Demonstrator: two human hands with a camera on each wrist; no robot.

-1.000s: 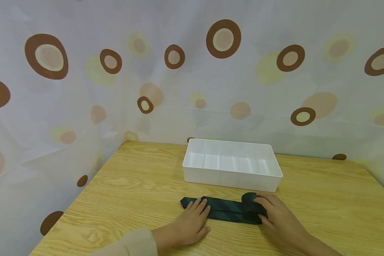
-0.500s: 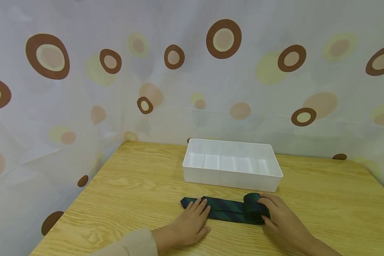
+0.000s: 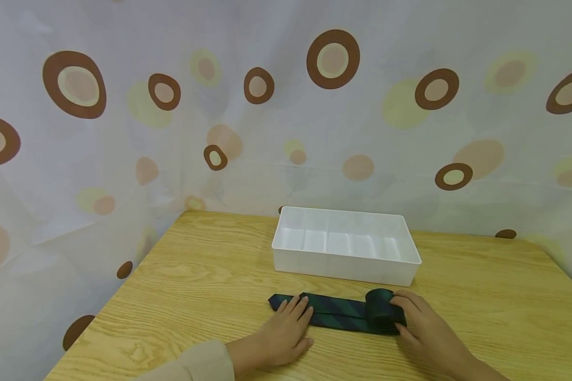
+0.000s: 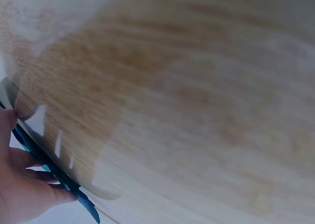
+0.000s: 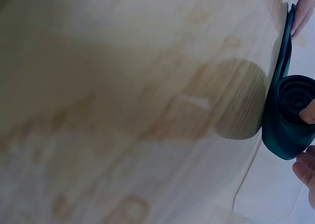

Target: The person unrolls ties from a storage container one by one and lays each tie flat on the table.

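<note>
A dark green and navy striped necktie [image 3: 336, 311] lies along the table, its pointed ends to the left and its right part wound into a coil [image 3: 379, 307]. My left hand [image 3: 283, 333] rests on the flat part near the points, fingers fairly straight and pressing down. In the left wrist view, fingers [image 4: 29, 184] lie along the dark cloth. My right hand [image 3: 426, 328] grips the coil from the right, thumb on the near side and fingers over the far side. The right wrist view shows the coil's spiral layers [image 5: 295, 98] side-on, with the thumb touching them.
Behind the tie stands a white plastic box [image 3: 345, 269] with an open top and ribs across its floor. The wooden table [image 3: 209, 264] reaches back to a curtain [image 3: 276, 121] patterned with brown and yellow circles.
The right hand and the coil have shifted a little to the right, and more flat tie shows between coil and left hand. The left hand has stayed in place.
</note>
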